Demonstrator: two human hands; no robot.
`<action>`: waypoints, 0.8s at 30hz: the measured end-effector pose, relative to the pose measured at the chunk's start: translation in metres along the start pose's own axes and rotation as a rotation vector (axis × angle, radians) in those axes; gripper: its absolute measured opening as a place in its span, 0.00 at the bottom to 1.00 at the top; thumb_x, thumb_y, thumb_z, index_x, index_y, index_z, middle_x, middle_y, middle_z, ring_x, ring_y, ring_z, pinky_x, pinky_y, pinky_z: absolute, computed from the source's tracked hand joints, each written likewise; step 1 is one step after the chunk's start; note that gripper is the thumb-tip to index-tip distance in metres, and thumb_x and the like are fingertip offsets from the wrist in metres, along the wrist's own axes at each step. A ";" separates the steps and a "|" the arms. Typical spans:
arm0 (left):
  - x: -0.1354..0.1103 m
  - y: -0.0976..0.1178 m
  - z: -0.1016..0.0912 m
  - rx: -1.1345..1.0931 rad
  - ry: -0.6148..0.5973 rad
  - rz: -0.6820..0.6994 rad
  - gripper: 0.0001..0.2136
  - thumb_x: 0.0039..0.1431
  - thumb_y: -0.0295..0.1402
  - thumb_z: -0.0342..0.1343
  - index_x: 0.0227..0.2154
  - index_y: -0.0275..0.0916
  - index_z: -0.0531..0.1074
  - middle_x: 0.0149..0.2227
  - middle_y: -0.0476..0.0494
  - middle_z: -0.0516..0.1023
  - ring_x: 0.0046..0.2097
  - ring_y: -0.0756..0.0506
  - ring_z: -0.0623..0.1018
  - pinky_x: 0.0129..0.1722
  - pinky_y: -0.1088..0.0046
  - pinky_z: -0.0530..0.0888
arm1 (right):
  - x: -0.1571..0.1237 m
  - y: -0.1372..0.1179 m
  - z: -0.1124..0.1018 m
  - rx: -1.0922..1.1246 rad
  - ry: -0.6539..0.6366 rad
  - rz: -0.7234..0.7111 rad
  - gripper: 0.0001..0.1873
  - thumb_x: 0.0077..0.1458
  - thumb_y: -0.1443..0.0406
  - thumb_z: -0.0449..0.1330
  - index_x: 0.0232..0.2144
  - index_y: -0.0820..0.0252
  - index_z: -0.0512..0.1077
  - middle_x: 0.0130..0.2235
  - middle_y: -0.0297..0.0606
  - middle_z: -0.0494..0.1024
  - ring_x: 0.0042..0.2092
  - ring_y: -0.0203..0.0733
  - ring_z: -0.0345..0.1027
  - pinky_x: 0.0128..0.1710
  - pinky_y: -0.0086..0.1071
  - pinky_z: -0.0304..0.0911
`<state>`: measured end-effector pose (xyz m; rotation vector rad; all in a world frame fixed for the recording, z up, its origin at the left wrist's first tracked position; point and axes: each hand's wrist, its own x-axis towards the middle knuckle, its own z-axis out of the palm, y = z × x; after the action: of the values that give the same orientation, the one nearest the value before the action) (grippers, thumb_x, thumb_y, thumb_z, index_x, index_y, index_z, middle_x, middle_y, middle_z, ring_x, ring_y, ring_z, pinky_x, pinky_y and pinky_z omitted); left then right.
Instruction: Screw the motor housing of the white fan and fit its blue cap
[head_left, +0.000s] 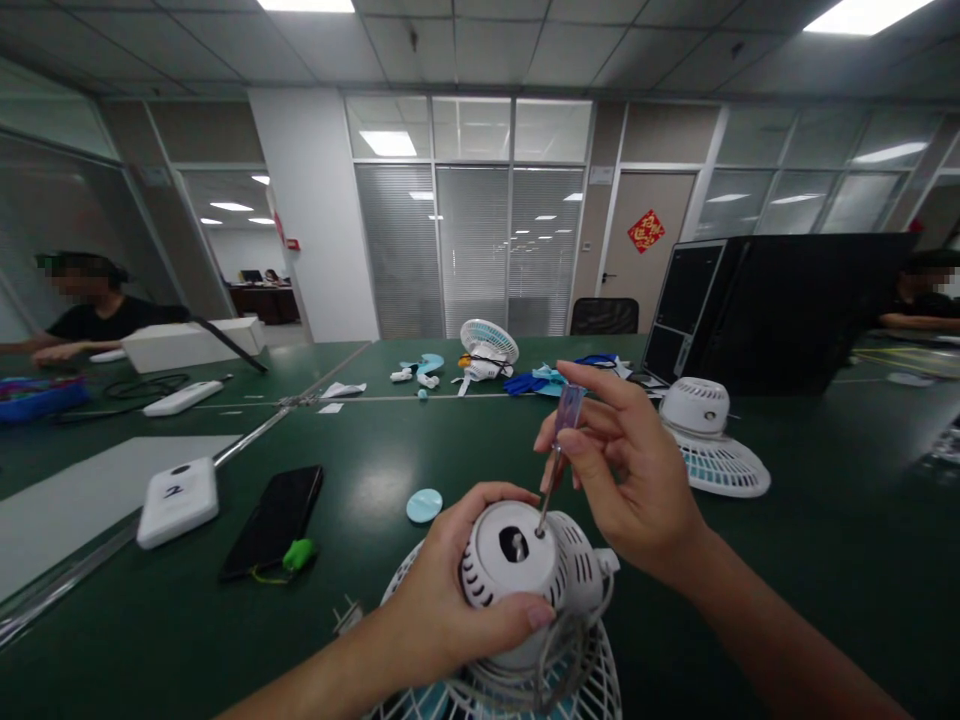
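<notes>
A small white fan lies face down near the bottom edge, its round motor housing point(517, 560) pointing up. My left hand point(442, 600) is wrapped round that housing, thumb across its near side. My right hand point(630, 470) pinches a small screwdriver point(561, 440) with a clear handle, held upright. Its tip rests in a hole on the housing's top face. The fan's grille point(600, 680) and its coiled white cable point(577, 630) show under my left hand.
A black phone point(276, 518), a white box marked 2 point(178, 500) and a light blue disc point(424, 505) lie on the green table. Another fan part point(712, 440) sits right, a dismantled fan point(486, 352) farther back, a black case point(780, 310) behind. People sit at far left and right.
</notes>
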<state>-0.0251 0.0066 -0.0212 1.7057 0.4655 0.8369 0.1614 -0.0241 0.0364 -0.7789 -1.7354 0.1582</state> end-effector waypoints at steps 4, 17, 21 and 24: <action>0.000 0.000 0.001 -0.009 -0.010 -0.006 0.30 0.45 0.39 0.69 0.52 0.42 0.66 0.44 0.44 0.75 0.45 0.39 0.74 0.44 0.65 0.70 | 0.000 -0.004 0.001 -0.032 0.006 -0.045 0.24 0.67 0.68 0.52 0.61 0.43 0.57 0.36 0.29 0.74 0.26 0.33 0.73 0.24 0.30 0.73; -0.001 0.000 0.000 0.038 0.007 0.041 0.29 0.47 0.43 0.69 0.51 0.43 0.67 0.47 0.44 0.75 0.46 0.40 0.74 0.46 0.66 0.70 | 0.003 0.000 0.004 0.005 0.057 0.104 0.22 0.66 0.66 0.52 0.60 0.50 0.57 0.33 0.29 0.73 0.25 0.32 0.72 0.21 0.28 0.69; -0.002 0.000 -0.001 0.073 0.011 0.050 0.29 0.48 0.44 0.69 0.52 0.43 0.67 0.48 0.43 0.74 0.47 0.39 0.74 0.47 0.66 0.70 | 0.006 0.002 0.004 0.020 0.058 0.180 0.21 0.65 0.67 0.53 0.59 0.51 0.58 0.30 0.27 0.71 0.22 0.31 0.71 0.16 0.25 0.62; 0.000 -0.001 -0.001 0.062 0.012 0.061 0.29 0.48 0.44 0.69 0.52 0.44 0.67 0.47 0.45 0.74 0.47 0.40 0.74 0.47 0.67 0.70 | 0.005 0.002 0.002 0.033 0.034 0.148 0.22 0.66 0.67 0.52 0.60 0.51 0.58 0.31 0.27 0.71 0.23 0.30 0.71 0.18 0.24 0.65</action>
<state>-0.0261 0.0077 -0.0222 1.7802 0.4536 0.8852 0.1600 -0.0193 0.0394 -0.8814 -1.6395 0.2720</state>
